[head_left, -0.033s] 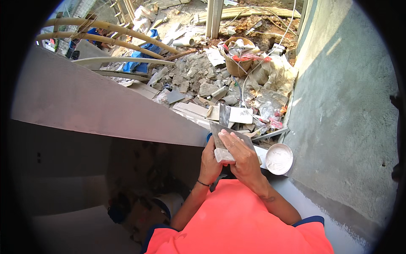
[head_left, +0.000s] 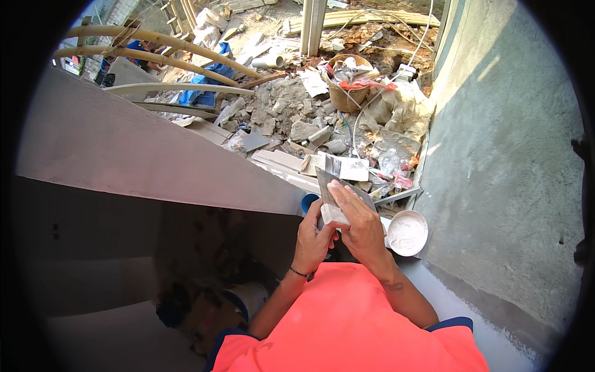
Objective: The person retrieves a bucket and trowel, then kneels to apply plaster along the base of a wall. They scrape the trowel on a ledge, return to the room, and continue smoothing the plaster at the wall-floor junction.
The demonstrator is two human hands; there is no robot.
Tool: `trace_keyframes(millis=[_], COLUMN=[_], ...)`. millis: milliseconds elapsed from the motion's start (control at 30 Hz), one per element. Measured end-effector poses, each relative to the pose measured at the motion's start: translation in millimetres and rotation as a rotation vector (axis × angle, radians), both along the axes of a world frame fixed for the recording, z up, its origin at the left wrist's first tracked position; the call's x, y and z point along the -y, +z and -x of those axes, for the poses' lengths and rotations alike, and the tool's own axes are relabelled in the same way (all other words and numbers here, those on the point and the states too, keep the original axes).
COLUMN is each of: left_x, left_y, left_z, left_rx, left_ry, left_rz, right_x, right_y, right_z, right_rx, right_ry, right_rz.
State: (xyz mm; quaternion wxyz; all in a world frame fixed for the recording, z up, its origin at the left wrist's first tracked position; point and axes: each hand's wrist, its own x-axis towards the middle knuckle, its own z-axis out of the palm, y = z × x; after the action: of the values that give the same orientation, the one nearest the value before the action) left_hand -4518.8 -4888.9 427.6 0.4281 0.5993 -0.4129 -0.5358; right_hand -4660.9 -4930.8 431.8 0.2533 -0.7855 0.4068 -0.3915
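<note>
My left hand is closed under a flat metal tool, gripping what looks like a scraper, mostly hidden. A narrow dark blade sticks up behind. My right hand holds the wide grey metal plate of a trowel, fingers lying along its face, beside a pale, smeared block-like edge. Right of my hands, a round tub of white paste rests on a board by the wall. A blue container peeks out left of the tools.
Rough grey wall at right; pale ledge at left above a dark interior. Beyond lie rubble, a debris-filled bucket, curved poles, posts and a blue tarp. A partly hidden person is at top left.
My right hand and the wide plate have risen slightly, and my left hand has shifted a little right. The narrow blade shows less behind the plate, and more of the blue container shows.
</note>
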Motion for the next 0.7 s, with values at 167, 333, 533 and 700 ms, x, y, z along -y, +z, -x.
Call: trace_keyframes(millis=[167, 333, 533, 700], left_x=[10.9, 31.0, 66.2, 82.0], left_y=[-3.1, -16.7, -35.3, -45.9], left_z=[-3.4, -1.0, 8.9, 31.6], left_rx=[-0.019, -0.098, -0.097, -0.112], left_ry=[0.091, -0.114, -0.176, -0.142], left_rz=[0.140, 0.056, 0.032, 0.010], right_x=[13.4, 29.5, 46.6, 17.4], right_y=[16.4, 11.4, -5.5, -17.4], right_z=[-0.4, 13.1, 42.9, 48.4], right_rx=[-0.038, 0.078, 0.080, 0.099], right_ry=[0.112, -0.093, -0.282, -0.142], right_rz=[-0.169, -0.147, -0.333, -0.070])
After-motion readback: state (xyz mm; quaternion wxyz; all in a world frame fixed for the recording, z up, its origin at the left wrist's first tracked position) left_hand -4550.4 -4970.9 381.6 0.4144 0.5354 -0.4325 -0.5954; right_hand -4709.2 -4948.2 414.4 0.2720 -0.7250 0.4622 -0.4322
